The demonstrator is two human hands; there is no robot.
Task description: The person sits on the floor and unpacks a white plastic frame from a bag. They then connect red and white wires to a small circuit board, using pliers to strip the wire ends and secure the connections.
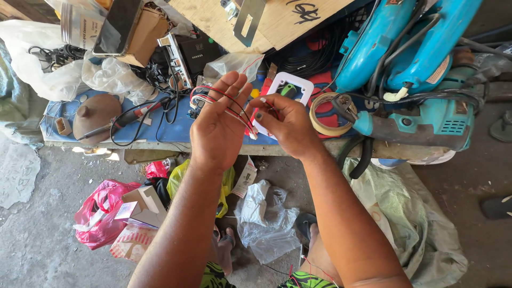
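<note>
A bundle of thin red, black and white wires (230, 106) is looped around the left hand (217, 125), which is held up flat, palm toward the camera, fingers straight and close together – nothing is clasped by it; the wires are simply draped across the fingers. The loose ends are pinched between thumb and fingertips of the right hand (285, 124), closed tightly at the palm's edge, where a small white connector seems to be held, though it is too small to be sure.

Several turns are already laid over the left fingers, so the coiling appears well under way; a short length is left between the two hands, and the coil is not yet tied or set down.

Just behind the hands, on the blue bench top (160, 133), a white square plate (290, 88) is seen, with a roll of tape (322, 114) beside it and turquoise power tools (421, 64) to the right. A soldering iron (125, 120) lies to the left – its cable trails over the edge. Plastic bags (104, 210) are scattered on the floor below
</note>
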